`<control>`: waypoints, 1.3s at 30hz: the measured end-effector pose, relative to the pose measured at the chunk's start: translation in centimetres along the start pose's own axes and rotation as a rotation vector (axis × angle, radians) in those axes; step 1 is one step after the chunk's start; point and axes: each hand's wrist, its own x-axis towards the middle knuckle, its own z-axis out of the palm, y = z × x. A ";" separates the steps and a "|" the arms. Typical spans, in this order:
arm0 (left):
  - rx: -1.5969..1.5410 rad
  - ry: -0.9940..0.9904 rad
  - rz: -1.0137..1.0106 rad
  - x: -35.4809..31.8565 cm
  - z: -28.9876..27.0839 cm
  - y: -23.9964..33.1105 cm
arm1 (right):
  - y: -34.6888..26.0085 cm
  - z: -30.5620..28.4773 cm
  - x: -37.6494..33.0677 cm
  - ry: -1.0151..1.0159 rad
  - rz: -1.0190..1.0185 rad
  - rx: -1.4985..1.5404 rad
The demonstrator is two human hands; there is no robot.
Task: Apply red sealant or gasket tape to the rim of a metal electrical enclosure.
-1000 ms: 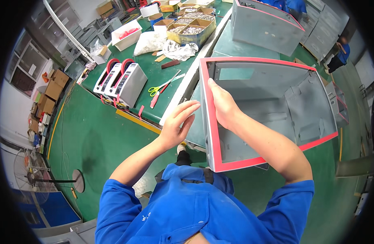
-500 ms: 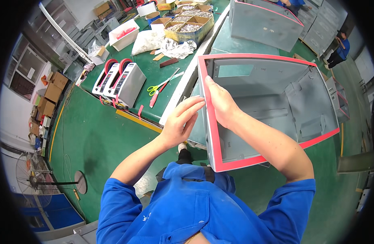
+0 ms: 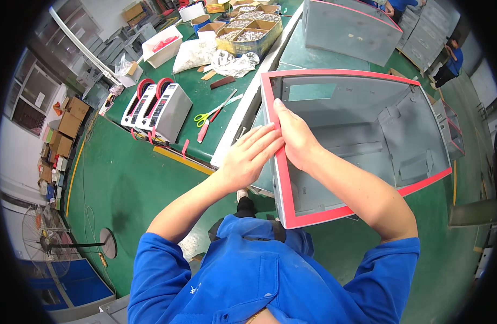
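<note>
A grey box-shaped housing [image 3: 362,148] with an open front lies tilted before me. Pink-red tape or seal [image 3: 313,218] runs round its rim. My left hand [image 3: 252,154] rests with straight fingers against the outer side of the left rim, fingertips touching or nearly touching my other hand. My right hand [image 3: 295,135] lies along the inner edge of that same rim, fingers stretched upward and seen edge-on; some of them are hidden. Neither hand shows a loose item in it.
On the green bench to the left stand two white tape dispensers [image 3: 165,116], with scissors [image 3: 205,117], a pink-handled blade [image 3: 204,130], rags [image 3: 235,63] and a divided parts box [image 3: 254,38]. A second housing [image 3: 351,32] stands beyond. A co-worker [image 3: 450,62] is at far right.
My left hand has moved up and right onto the rim, its fingers now straighter and flatter. The right hand has hardly moved. The housing stays in place.
</note>
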 end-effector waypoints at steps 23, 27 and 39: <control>0.030 -0.087 -0.030 0.6 1.1 0.1 | -1.9 -4.5 -8.8 0.074 -0.191 -0.051; -0.086 -0.093 0.007 -2.5 -1.6 7.2 | -1.8 -3.0 -8.4 0.046 -0.337 -0.412; -0.404 0.362 0.001 -8.4 0.6 10.5 | 1.5 1.6 -4.3 -0.373 -0.858 -1.726</control>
